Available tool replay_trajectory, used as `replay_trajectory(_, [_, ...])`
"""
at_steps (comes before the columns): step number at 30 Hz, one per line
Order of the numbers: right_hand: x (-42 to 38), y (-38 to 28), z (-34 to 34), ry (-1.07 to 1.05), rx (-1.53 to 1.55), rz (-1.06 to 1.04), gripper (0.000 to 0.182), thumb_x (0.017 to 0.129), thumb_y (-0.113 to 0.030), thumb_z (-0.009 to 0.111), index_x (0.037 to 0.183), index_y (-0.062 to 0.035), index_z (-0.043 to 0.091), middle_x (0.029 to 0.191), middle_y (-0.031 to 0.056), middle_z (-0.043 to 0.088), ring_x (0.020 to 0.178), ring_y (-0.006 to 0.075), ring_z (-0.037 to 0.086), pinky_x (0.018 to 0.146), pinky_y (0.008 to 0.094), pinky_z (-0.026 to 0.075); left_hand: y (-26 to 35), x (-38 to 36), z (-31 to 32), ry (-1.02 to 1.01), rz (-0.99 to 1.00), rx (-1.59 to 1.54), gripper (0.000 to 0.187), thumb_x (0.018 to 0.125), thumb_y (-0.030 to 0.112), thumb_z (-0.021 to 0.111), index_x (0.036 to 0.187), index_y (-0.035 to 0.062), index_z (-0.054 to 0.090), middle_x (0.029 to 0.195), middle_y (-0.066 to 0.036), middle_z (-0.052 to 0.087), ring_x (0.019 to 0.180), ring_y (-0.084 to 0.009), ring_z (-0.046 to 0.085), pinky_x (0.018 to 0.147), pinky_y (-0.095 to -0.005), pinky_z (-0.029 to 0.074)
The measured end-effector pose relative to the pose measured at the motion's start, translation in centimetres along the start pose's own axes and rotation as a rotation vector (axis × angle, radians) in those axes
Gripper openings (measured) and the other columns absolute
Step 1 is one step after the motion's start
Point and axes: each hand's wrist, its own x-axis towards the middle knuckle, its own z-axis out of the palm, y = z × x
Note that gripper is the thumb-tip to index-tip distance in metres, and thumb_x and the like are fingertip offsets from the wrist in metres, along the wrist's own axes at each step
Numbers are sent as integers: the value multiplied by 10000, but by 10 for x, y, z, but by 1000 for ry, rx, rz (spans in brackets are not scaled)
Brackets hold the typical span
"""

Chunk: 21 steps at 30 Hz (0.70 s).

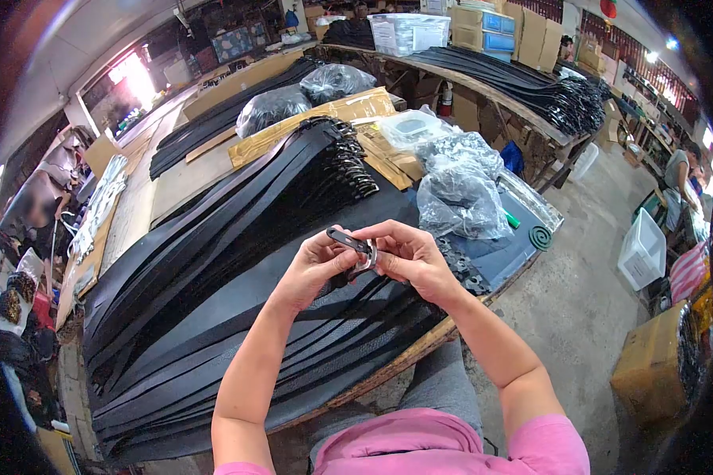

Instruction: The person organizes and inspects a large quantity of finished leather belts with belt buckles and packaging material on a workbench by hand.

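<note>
A long wooden worktable (420,352) runs from the near edge away to the upper left, and most of it is covered by black leather belt straps (214,301) laid side by side in a thick overlapping layer. Beyond them lie clear plastic bags (461,194) with dark small parts inside, a flat sheet of brown cardboard (348,107), and a clear plastic tub (408,127).

Both forearms rise from the bottom of the view, bare below pink sleeves, elbows spread wide and wrists converging over the middle of the straps.

The left hand (313,269) is curled, palm turned inward, its thumb and forefinger pinched shut on the dark end of a belt strap tip (342,237) that sticks up and to the left out of the grip.

The right hand (410,257) faces it, fingers bent and closed in a pinch on a metal belt buckle (367,255), which sits between the 2 hands, just above the layer of straps. Strap tip and buckle touch; how they join cannot be told.
</note>
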Motion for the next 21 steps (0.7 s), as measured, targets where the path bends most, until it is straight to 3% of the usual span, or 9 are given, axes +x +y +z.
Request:
replay_trajectory(5, [0, -5, -12, -78, -100, 69, 331, 847, -11, 560, 1173, -64, 574, 702, -69, 472, 636, 11, 391, 557, 175, 311, 10, -2, 0, 16, -72, 101, 187, 818, 56, 671, 984, 49, 582, 883, -28, 631, 795, -75, 580, 647, -221, 490])
replay_trajectory(8, [-2, -17, -21, -68, -325, 45, 351, 805, -9, 569, 1150, -72, 597, 648, -61, 451, 590, 22, 376, 540, 199, 321, 21, -4, 8, 89, -25, 163, 267, 786, 28, 687, 1022, 44, 564, 879, -32, 626, 796, -72, 577, 650, -215, 486])
replay_trajectory(9, [-3, -17, -26, -98, -324, 145, 281, 806, -41, 580, 1084, -50, 621, 640, -50, 468, 584, 26, 387, 531, 208, 331, 30, -6, 14, 98, -87, 146, 423, 688, 4, 730, 1073, 39, 559, 859, -19, 600, 835, -93, 576, 747, -232, 465])
replay_trajectory(12, [-3, -12, -43, -317, -443, 281, 237, 805, -83, 602, 1034, -30, 626, 643, -46, 489, 587, 30, 407, 528, 208, 336, 25, -6, 12, 0, -128, 238, 519, 681, 24, 745, 1162, 22, 548, 873, -25, 611, 846, -89, 574, 755, -230, 465])
replay_trajectory(13, [-5, -15, -44, -331, -441, 298, 174, 830, -137, 615, 952, -13, 633, 636, -45, 498, 590, 31, 418, 527, 211, 342, 26, -6, 13, -37, -137, 263, 516, 699, 49, 742, 1181, 1, 563, 894, -34, 632, 828, -89, 585, 757, -231, 470])
replay_trajectory(16, [-6, -30, -43, -355, -280, 488, 181, 860, -182, 615, 906, -9, 633, 629, -45, 506, 595, 35, 442, 530, 214, 352, 24, -7, 11, -60, -285, 181, 435, 757, 35, 696, 1174, -7, 578, 973, -60, 652, 826, -87, 597, 768, -231, 490])
replay_trajectory(20, [-10, -25, -42, -415, -459, 282, 214, 874, -224, 610, 834, -14, 615, 634, -43, 527, 600, 37, 466, 527, 218, 363, 25, -1, 10, -171, -255, 398, 318, 724, 68, 722, 1016, -39, 657, 912, -65, 669, 819, -94, 597, 744, -231, 486])
replay_trajectory(21, [-10, -29, -40, -423, -490, 259, 205, 873, -214, 608, 811, -19, 606, 631, -36, 529, 597, 34, 462, 524, 224, 365, 26, 2, 15, -154, -278, 476, 218, 685, 92, 719, 868, -22, 688, 822, -21, 667, 757, -71, 582, 714, -233, 471])
